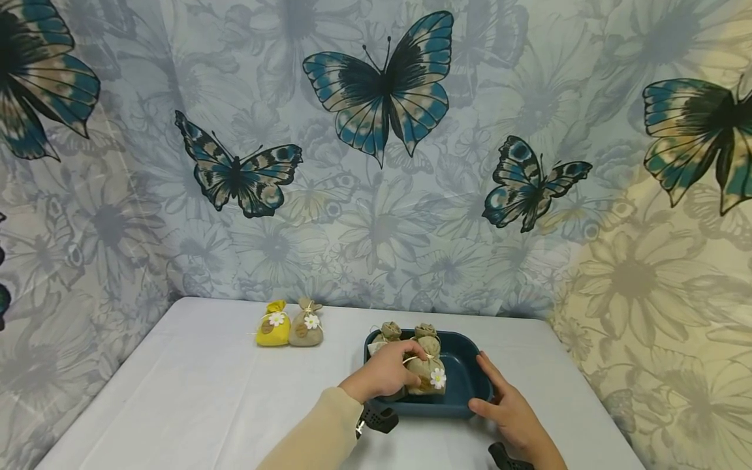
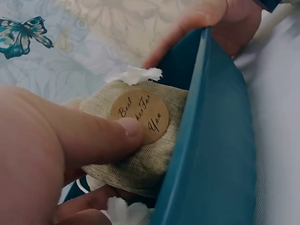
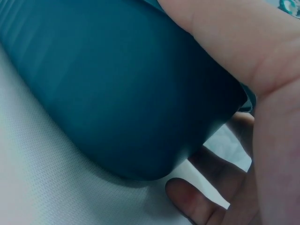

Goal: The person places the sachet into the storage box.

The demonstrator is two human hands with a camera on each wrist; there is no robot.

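Toward the right side of a white cloth-covered table [image 1: 194, 391] sits a dark blue, rectangular tub with rounded corners [image 1: 464, 372]. Inside its left half is a plump beige cloth sachet tied with pale string [image 1: 431, 369], bearing a white flower with a yellow centre [image 1: 437, 378] and a round brown paper sticker [image 2: 154, 108] on which "Best", "For" and "You" can be read. The left hand [image 1: 388, 371], below a cream sleeve [image 1: 323, 427], reaches over the tub's near wall and pinches this sachet, thumb pressed across the sticker and fingers behind; whether the sachet touches the tub's floor cannot be told. Just left of it, another beige sachet with a gathered top [image 1: 380, 343] stands in the tub, partly hidden by that hand.

At the tub's right end, the right hand [image 1: 511, 408] rests with fingers spread, its thumb at the near corner and its index finger along the end wall.

Well to the left, a bright yellow cloth sachet [image 1: 273, 336] and a greyish-beige cloth sachet [image 1: 311, 336] stand side by side, touching, each with a white flower. Behind the table hangs a pale floral fabric backdrop [image 1: 382, 261] printed with blue butterflies.
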